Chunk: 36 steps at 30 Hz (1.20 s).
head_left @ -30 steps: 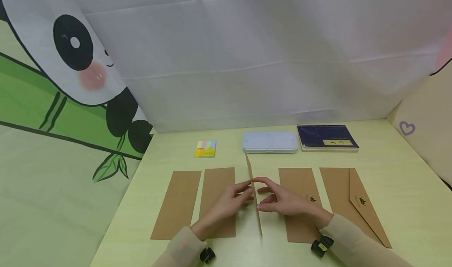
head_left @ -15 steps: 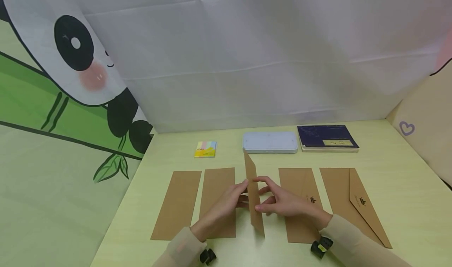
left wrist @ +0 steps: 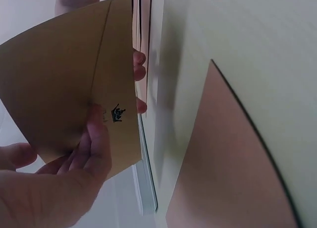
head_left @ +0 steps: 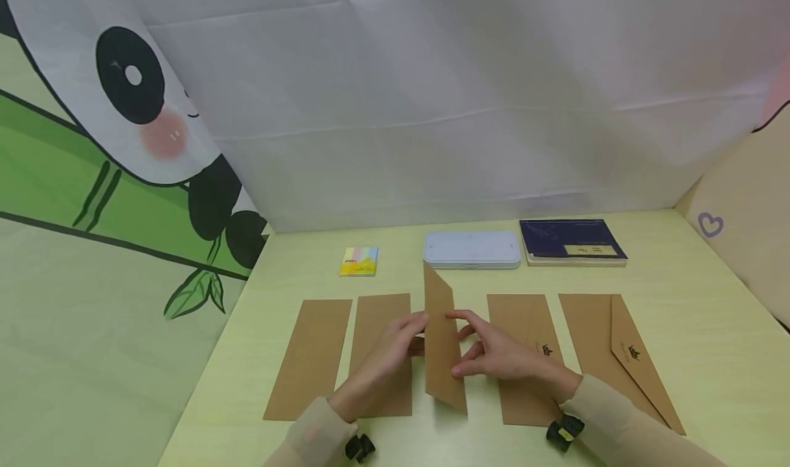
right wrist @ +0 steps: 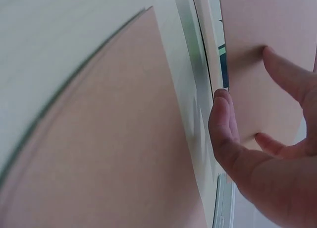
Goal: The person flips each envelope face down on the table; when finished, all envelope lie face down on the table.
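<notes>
Over the table, my left hand pinched the near-upright envelope; my right hand rested spread fingertips on its plain face. Light, even pressure seemed best against creasing.

Letters I cannot read. I see a black crown on the envelope between the hands, and on two envelopes to their right; farther, a purple heart on the wall.

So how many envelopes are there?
5. On the table: far-left envelope, second envelope (partly behind the left hand), fourth envelope (partly behind the right hand), far-right envelope. Held up between the hands: middle envelope. Any stacked underneath would be hidden.
</notes>
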Motion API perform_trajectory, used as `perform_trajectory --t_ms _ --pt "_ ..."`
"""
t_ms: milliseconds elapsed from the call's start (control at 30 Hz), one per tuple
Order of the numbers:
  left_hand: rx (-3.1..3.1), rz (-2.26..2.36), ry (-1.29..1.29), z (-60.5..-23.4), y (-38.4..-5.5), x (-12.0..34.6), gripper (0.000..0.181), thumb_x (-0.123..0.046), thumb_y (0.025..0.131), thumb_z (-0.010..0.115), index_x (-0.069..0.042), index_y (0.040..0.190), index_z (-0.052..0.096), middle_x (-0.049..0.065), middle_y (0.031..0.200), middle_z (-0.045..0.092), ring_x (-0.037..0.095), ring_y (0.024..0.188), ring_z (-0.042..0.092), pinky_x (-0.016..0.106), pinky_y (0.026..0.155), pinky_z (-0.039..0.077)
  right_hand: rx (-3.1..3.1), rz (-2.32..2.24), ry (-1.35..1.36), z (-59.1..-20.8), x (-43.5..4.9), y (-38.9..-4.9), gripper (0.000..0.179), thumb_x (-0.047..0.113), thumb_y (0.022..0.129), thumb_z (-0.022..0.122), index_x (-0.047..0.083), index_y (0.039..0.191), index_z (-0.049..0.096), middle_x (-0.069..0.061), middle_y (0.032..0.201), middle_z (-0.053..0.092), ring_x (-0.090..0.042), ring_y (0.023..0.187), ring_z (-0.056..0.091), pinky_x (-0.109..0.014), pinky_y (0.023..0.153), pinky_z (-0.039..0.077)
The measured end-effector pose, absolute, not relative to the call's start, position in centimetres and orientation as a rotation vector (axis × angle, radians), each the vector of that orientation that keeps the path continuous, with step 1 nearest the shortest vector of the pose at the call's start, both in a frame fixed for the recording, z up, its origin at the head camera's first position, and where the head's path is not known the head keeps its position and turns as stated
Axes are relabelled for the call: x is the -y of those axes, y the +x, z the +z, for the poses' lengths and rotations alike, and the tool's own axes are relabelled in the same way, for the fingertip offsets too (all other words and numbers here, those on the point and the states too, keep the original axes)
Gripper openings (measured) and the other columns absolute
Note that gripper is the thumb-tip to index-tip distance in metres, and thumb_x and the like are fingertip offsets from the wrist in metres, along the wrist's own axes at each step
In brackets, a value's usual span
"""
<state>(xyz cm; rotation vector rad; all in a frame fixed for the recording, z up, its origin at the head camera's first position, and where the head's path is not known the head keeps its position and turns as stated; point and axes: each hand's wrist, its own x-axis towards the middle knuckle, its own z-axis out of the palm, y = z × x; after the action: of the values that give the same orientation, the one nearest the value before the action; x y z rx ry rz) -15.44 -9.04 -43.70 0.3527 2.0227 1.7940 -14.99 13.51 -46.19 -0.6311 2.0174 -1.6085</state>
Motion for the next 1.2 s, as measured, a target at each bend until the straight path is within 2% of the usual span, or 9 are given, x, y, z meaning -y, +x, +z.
perform_trajectory --t_ms 333,500,667,867,967,1067,1200 --pt "-2.058 1.903 0.254 -43.8 -15.6 9.4 0.044 -0.02 0.097 0.058 0.005 0.133 0.051 0.014 0.097 0.068 0.018 0.06 0.064 0.031 0.061 0.053 -2.273 -1.5 -0.485 -46.2 -13.6 -15.2 0.078 0.024 0.079 0.08 0.013 0.143 0.037 -0.022 0.119 0.048 -0.025 0.069 0.063 -0.035 0.058 0.05" --pt "-2.141 1.932 0.218 -42.8 -15.5 9.5 0.036 -0.008 0.092 0.064 0.009 0.122 0.058 0.015 0.083 0.069 0.024 0.055 0.063 0.04 0.06 0.054 -2.36 -1.456 -0.458 -46.1 -13.6 -15.3 0.074 0.023 0.079 0.08 0.011 0.14 0.041 -0.02 0.114 0.049 -0.023 0.063 0.06 -0.033 0.055 0.049" --pt "-2.217 1.971 0.232 -41.9 -15.1 9.4 0.022 0.001 0.086 0.068 0.013 0.104 0.062 0.02 0.073 0.067 0.035 0.052 0.062 0.042 0.058 0.054 -2.414 -1.41 -0.435 -45.9 -13.8 -15.4 0.072 0.023 0.077 0.082 0.008 0.137 0.045 -0.017 0.11 0.05 -0.018 0.063 0.058 -0.033 0.056 0.048" --pt "-2.305 1.913 0.258 -44.5 -15.8 9.8 0.018 0.0 0.083 0.072 0.009 0.097 0.065 0.015 0.067 0.066 0.045 0.053 0.06 0.047 0.056 0.053 -2.502 -1.325 -0.435 -46.2 -14.1 -15.6 0.068 0.024 0.074 0.084 0.005 0.131 0.051 -0.014 0.105 0.053 -0.016 0.066 0.054 -0.034 0.06 0.045" --pt "-2.344 1.861 0.258 -45.6 -16.0 9.9 0.019 -0.002 0.083 0.073 0.007 0.097 0.066 0.011 0.067 0.066 0.043 0.054 0.061 0.042 0.055 0.054 -2.546 -1.282 -0.439 -46.3 -14.2 -15.7 0.066 0.024 0.073 0.084 0.006 0.129 0.054 -0.012 0.102 0.054 -0.02 0.074 0.053 -0.034 0.063 0.045" --pt "-2.374 1.787 0.235 -45.7 -15.9 9.8 0.019 -0.001 0.082 0.072 0.008 0.098 0.065 0.011 0.069 0.067 0.042 0.055 0.062 0.044 0.056 0.054 -2.583 -1.237 -0.437 -46.3 -14.2 -15.7 0.064 0.023 0.072 0.085 0.006 0.126 0.056 -0.009 0.101 0.056 -0.023 0.084 0.053 -0.036 0.069 0.044" --pt "-2.411 1.688 0.197 -46.2 -16.0 9.7 0.022 0.0 0.08 0.074 0.007 0.098 0.065 0.006 0.071 0.067 0.034 0.054 0.063 0.041 0.057 0.054 -2.613 -1.181 -0.431 -46.3 -14.2 -15.8 0.062 0.022 0.071 0.085 0.006 0.124 0.058 -0.007 0.103 0.057 -0.024 0.092 0.053 -0.038 0.075 0.044"
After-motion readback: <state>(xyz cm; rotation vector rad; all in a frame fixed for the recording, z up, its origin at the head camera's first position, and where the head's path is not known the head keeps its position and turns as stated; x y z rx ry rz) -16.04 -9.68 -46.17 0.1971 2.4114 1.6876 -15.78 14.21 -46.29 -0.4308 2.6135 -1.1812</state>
